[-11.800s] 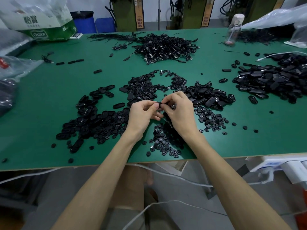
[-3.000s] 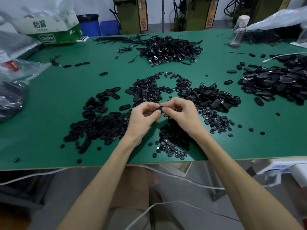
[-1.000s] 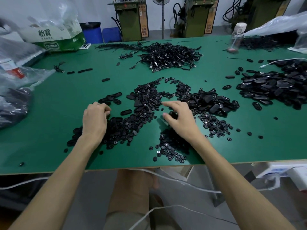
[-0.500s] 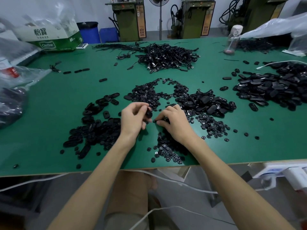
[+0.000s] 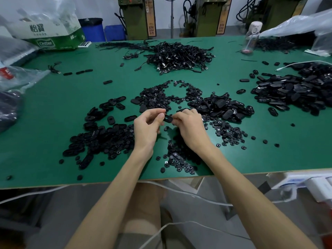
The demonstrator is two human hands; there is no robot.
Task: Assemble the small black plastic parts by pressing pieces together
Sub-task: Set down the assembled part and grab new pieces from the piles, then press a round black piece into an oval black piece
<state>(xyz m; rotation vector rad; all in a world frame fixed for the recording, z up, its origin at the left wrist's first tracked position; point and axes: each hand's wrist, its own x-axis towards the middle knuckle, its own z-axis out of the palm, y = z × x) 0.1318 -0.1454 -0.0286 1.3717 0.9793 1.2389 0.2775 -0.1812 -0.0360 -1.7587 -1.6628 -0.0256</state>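
My left hand (image 5: pixel 147 129) and my right hand (image 5: pixel 191 128) meet above the middle of the green table (image 5: pixel 45 108). Between their fingertips sits a small black oval plastic part (image 5: pixel 168 118); both hands pinch it. A heap of oval black shells (image 5: pixel 102 135) lies to the left of my hands. Small round black pieces (image 5: pixel 179 159) are scattered under and in front of my wrists. Another mound of oval parts (image 5: pixel 222 106) lies just right of my hands. Whatever my right fingers hold besides the oval is hidden.
A tangle of black cables (image 5: pixel 179 56) lies at the back centre. A large pile of black parts (image 5: pixel 294 90) fills the right side. Plastic bags (image 5: pixel 16 78) and a cardboard box (image 5: pixel 46 33) stand at the left, a bottle (image 5: pixel 251 38) at the back right.
A second ago my left hand was on the left heap and my right hand on the centre pile. Both have since lifted and come together, pinching a black oval part between them.
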